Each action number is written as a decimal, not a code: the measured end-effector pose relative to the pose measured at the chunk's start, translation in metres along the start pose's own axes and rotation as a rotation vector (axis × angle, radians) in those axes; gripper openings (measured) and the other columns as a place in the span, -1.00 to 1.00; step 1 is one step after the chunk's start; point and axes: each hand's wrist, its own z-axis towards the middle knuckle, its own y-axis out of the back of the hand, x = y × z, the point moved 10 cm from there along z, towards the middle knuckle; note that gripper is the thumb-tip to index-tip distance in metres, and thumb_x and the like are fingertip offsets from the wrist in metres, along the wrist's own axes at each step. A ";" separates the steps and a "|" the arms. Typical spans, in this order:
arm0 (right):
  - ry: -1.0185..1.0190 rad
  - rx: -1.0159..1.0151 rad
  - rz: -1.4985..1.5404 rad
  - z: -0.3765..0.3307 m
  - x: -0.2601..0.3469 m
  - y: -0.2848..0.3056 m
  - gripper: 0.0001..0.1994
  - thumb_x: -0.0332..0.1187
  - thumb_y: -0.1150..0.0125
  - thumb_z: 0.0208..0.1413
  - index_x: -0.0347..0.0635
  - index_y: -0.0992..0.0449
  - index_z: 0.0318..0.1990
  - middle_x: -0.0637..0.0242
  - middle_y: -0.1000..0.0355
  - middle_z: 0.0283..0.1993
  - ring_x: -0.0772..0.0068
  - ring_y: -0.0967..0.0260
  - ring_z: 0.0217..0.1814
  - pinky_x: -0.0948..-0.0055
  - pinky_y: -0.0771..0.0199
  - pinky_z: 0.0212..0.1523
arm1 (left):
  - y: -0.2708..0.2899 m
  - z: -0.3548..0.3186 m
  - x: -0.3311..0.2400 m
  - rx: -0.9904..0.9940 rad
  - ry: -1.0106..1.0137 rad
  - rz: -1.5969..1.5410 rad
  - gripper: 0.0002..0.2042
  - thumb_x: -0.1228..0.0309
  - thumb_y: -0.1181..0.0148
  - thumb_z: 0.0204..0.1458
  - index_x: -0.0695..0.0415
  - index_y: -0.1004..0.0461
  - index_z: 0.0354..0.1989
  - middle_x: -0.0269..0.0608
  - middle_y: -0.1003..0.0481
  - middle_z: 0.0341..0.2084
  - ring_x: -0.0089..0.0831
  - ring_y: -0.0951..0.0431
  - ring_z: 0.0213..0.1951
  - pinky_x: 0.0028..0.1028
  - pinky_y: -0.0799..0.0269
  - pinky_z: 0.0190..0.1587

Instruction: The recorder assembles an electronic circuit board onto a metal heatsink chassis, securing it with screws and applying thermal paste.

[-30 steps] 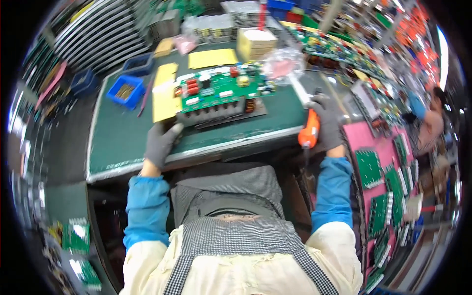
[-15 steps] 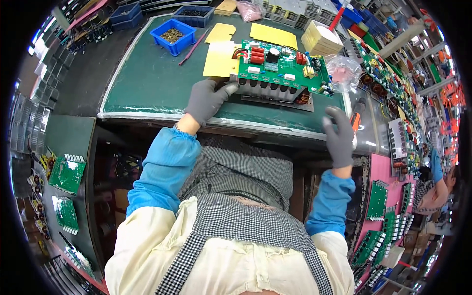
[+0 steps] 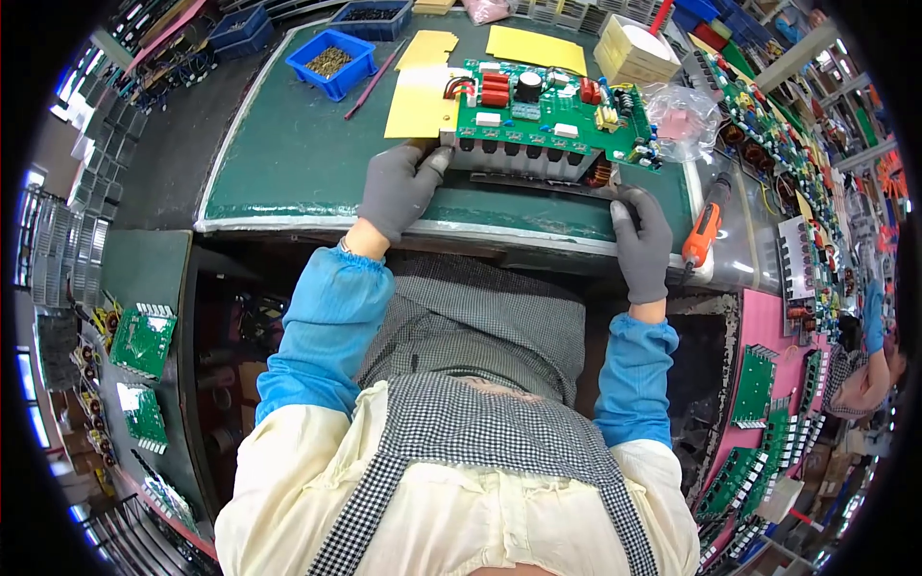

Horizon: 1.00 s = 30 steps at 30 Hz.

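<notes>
A green circuit board (image 3: 538, 110) with red, black and white components sits on top of a grey finned heat sink (image 3: 523, 161). Beneath them a flat metal plate (image 3: 547, 185) sticks out toward me. My left hand (image 3: 401, 187), in a grey glove, is closed on the heat sink's left end, thumb at its near corner; its other fingers are partly hidden. At the plate's right corner, my gloved right hand (image 3: 642, 240) is closed with curled fingers. A yellow sheet (image 3: 415, 106) lies by the board's left side, its edge over my left fingers.
Beyond are a blue bin (image 3: 331, 65) of small brass-coloured parts, a purple stick (image 3: 375, 82), another yellow sheet (image 3: 536, 48) and a white box (image 3: 636, 53). An orange electric screwdriver (image 3: 704, 230) lies right of my right hand. More circuit boards (image 3: 754, 384) stand on a pink surface at right.
My right hand has moved left from beside the assembly, its fingers closing at the plate's corner. My left hand stays at the heat sink's left end. The orange screwdriver shows more fully now.
</notes>
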 end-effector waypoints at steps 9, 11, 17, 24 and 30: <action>-0.045 0.019 0.006 -0.007 -0.003 0.003 -0.80 -0.48 -0.18 0.12 -0.30 -0.53 -0.10 0.14 -0.50 -0.08 0.25 -0.48 -0.03 0.38 -0.44 0.00 | -0.003 -0.003 -0.001 0.080 0.027 0.010 -0.66 0.20 -0.30 0.05 0.33 -0.58 -0.35 0.11 -0.50 -0.55 -0.07 -0.54 -0.51 -0.27 -0.40 -0.42; -0.096 0.004 0.055 -0.005 -0.011 0.006 -0.78 -0.49 -0.17 0.13 -0.30 -0.54 -0.07 0.18 -0.50 -0.07 0.31 -0.48 -0.03 0.41 -0.43 0.00 | 0.001 -0.003 0.002 0.040 -0.048 -0.059 -0.66 0.22 -0.30 0.05 0.35 -0.57 -0.33 0.13 -0.50 -0.56 -0.11 -0.54 -0.50 -0.30 -0.42 -0.39; -0.427 -0.158 0.373 0.030 -0.057 0.014 -0.70 -0.41 -0.13 0.20 -0.28 -0.53 0.06 0.30 -0.54 -0.23 0.56 -0.44 -0.25 0.54 -0.43 -0.24 | -0.009 -0.016 0.013 0.102 0.091 -0.131 -0.59 0.29 -0.32 0.02 0.29 -0.46 -0.03 -0.04 -0.51 -0.21 -0.30 -0.58 -0.31 -0.36 -0.47 -0.19; -0.542 0.192 0.413 0.069 -0.078 -0.041 -0.81 -0.40 -0.04 0.23 -0.24 -0.52 -0.09 0.32 -0.47 -0.49 0.55 -0.32 -0.67 0.49 -0.30 -0.64 | -0.010 -0.020 -0.013 0.072 -0.013 -0.127 -0.48 0.30 -0.36 -0.02 0.31 -0.34 0.07 0.09 -0.35 -0.05 -0.19 -0.57 -0.23 -0.32 -0.51 -0.14; -0.448 0.370 0.494 0.077 -0.073 -0.045 -0.85 -0.41 -0.06 0.23 -0.18 -0.49 -0.10 0.41 -0.43 -0.51 0.59 -0.29 -0.68 0.54 -0.27 -0.68 | -0.015 -0.028 -0.043 0.118 0.064 -0.004 -0.40 0.29 -0.37 -0.02 0.30 -0.27 0.14 0.06 -0.27 0.04 -0.26 -0.57 -0.24 -0.32 -0.52 -0.16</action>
